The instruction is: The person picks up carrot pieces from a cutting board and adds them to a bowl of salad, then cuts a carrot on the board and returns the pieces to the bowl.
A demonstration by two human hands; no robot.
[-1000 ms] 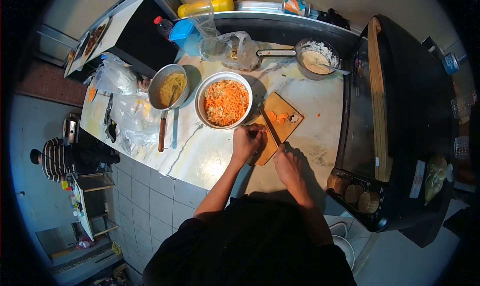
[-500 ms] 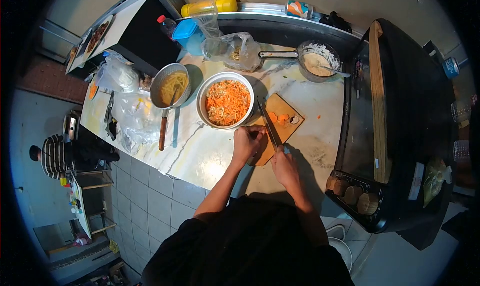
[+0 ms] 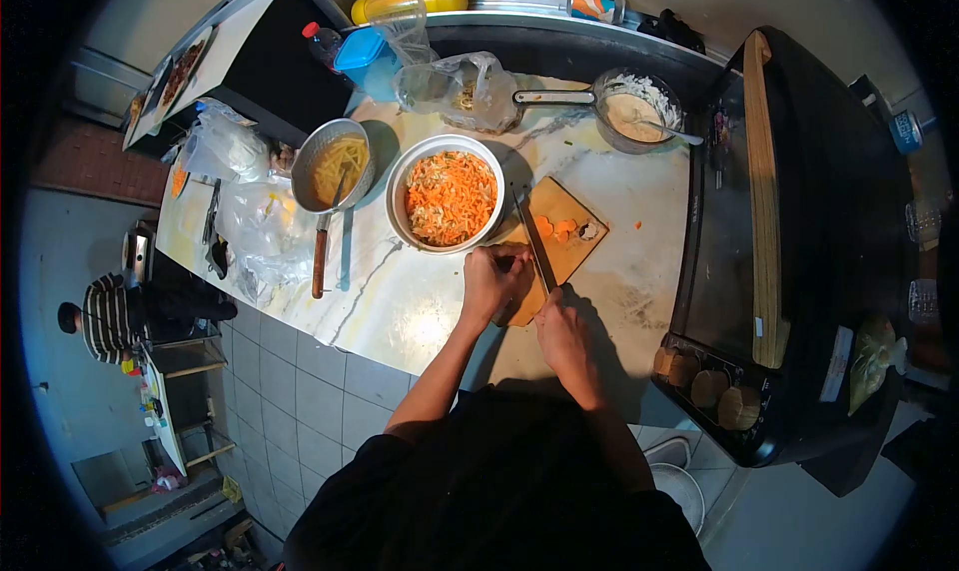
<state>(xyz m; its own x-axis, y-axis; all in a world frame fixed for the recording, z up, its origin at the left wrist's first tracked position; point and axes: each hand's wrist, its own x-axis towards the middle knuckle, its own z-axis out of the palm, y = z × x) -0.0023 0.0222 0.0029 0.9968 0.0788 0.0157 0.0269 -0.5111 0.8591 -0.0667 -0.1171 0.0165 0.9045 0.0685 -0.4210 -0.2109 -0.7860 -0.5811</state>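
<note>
My right hand is closed around the handle of a kitchen knife. Its long dark blade lies across the wooden cutting board, pointing away from me. Just left of the blade, my left hand is closed with fingertips bent together over the board. What those fingers pinch is too small and covered to make out. Orange carrot slices and a small pale end piece lie on the board, right of the knife. Beyond my left hand stands a white pot full of shredded carrot mix.
A saucepan with yellow strips stands left of the pot. Plastic bags lie farther left. At the back is a pan of batter with a spoon. A black oven borders the right. Another person is far left.
The view has shifted slightly. My right hand and the knife have moved a little toward me and left; my left hand stays beside the blade.
</note>
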